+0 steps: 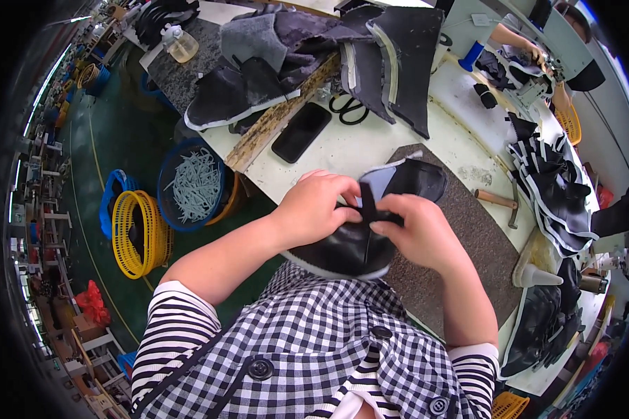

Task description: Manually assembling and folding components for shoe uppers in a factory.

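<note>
A black shoe upper [349, 250] with a pale fuzzy edge is between my two hands, close against my checked apron. Its far part [423, 180] reaches over a dark board, showing a grey lining. My left hand [318, 206] pinches the upper's middle from the left, thumb and fingers together. From the right, my right hand [416, 227] grips the same middle part, thumb pressed on the black material. A short black strap [367, 199] stands up between the fingertips. Just beyond my left hand lies a black phone [301, 133].
Black-handled scissors [349, 109] and a wooden strip [283, 115] lie beyond my hands, near piled black and grey pieces [279, 42]. A hammer [499, 200] is right of the dark board [440, 279], beside stacked uppers [555, 192]. Baskets [138, 234] stand left; a co-worker's hands [538, 59] work far right.
</note>
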Motion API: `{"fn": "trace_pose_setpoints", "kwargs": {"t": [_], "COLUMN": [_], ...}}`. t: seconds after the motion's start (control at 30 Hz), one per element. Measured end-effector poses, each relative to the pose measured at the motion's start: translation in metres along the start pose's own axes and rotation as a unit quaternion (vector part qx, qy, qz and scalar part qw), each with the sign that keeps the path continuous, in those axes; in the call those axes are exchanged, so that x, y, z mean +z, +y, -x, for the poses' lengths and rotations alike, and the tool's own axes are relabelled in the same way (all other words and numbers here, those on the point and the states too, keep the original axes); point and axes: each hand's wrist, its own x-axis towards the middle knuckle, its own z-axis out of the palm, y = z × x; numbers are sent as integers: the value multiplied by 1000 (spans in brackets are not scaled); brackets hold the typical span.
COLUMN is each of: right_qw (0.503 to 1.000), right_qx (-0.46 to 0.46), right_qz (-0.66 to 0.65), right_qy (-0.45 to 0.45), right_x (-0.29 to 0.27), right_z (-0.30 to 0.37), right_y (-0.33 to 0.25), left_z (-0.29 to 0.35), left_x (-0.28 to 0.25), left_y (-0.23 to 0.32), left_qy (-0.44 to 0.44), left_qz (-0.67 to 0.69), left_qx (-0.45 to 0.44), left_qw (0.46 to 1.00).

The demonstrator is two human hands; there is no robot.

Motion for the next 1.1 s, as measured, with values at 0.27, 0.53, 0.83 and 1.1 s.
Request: {"fn": "trace_pose_setpoints", "kwargs": {"t": [0.27, 0.53, 0.83, 1.1], "right_qw": [993, 964, 987, 981], "right_qx": [95, 112, 26, -30], "right_qz": [-74, -238, -147, -157], "right_qy": [21, 37, 66, 114], "right_x": [-20, 31, 32, 36], "right_z": [6, -11, -9, -1], "right_y": [-26, -5, -31, -27], "left_z": [7, 33, 45, 40], "left_x": [-15, -8, -22, -27], "left_y": [26, 13, 16, 16], "left_qy": [34, 200, 155, 112], "left_qz": [95, 7, 39, 81], "left_qx": [51, 136, 58, 121], "left_qw": [994, 970, 985, 983]}}
